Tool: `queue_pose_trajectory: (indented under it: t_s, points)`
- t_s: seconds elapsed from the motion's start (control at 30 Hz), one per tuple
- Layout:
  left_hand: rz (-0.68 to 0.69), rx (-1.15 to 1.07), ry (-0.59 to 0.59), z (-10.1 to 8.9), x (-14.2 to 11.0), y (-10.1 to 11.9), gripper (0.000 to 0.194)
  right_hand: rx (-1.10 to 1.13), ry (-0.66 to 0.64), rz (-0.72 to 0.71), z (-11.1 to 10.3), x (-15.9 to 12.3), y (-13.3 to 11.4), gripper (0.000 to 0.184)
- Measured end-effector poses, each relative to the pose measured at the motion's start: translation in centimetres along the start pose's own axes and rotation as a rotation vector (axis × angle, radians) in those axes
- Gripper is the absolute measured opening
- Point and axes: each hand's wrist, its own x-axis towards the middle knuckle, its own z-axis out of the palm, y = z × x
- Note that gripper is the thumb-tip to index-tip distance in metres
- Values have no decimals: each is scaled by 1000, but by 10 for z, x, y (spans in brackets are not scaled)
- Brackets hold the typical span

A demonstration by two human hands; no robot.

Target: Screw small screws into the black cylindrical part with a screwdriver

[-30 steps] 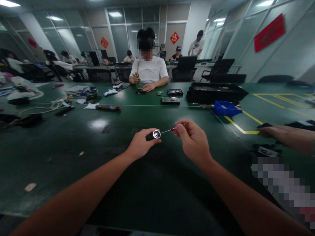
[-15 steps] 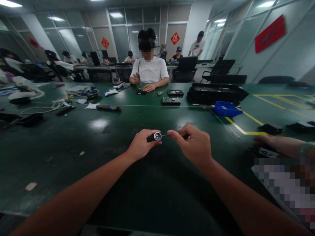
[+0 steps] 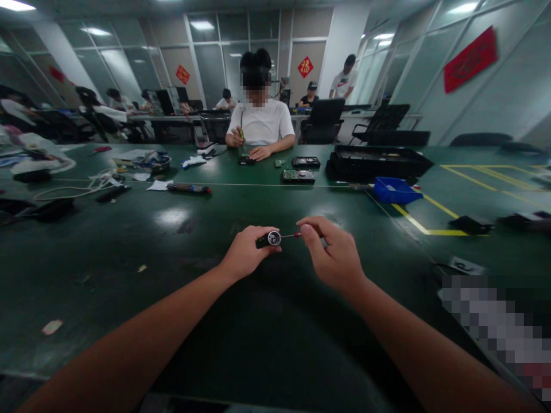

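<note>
My left hand [image 3: 246,252] is closed around a dark cylindrical part [image 3: 274,238] whose round, silver-rimmed end faces me. A screwdriver [image 3: 291,236] with a thin metal shaft and a reddish handle points leftward, its tip at that rimmed end. My right hand [image 3: 333,249] holds the screwdriver by its handle between thumb and fingers; most of the handle is hidden behind them. Both hands are above the green table [image 3: 267,344]. What lies inside the rimmed end is too small to make out.
Across the table a person [image 3: 261,123] works on a small dark part. Circuit-board units [image 3: 298,176], a long black tray [image 3: 379,163] and a blue bin [image 3: 396,190] stand on the far side. A dark tool [image 3: 188,189] and cables [image 3: 92,184] lie at left.
My right hand's grip has shifted and its fingers are looser, showing the screwdriver's reddish handle end. Another person's hand at the right edge has gone out of view.
</note>
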Motion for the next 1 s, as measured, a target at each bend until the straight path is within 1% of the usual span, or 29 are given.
queue_pose_trajectory:
  t_s: [0.17,0.3,0.37,0.43,0.5,0.57,0.67,0.83,1.0]
  points:
    - [-21,8,21,-1,0,0,38,351,94,229,9,2,3,20]
    - [-14,-12,44,-3,1,0,41,603,171,380,17,5,15,24]
    - [-4,-21,45,-4,1,0,41,741,179,494,18,7,22,25]
    - [-4,-22,36,-5,1,1,40,803,178,554,17,8,27,26]
    - [-15,-23,27,-5,1,1,39,765,202,514,16,9,28,26]
    - [-25,-25,28,-4,1,0,40,674,224,427,14,8,25,24]
    - [-28,-25,33,-3,1,-1,40,527,193,335,12,5,17,25]
    - [-17,-9,15,-3,0,0,41,252,143,237,11,2,8,23]
    - [2,14,10,-5,0,2,41,127,120,148,8,0,7,21]
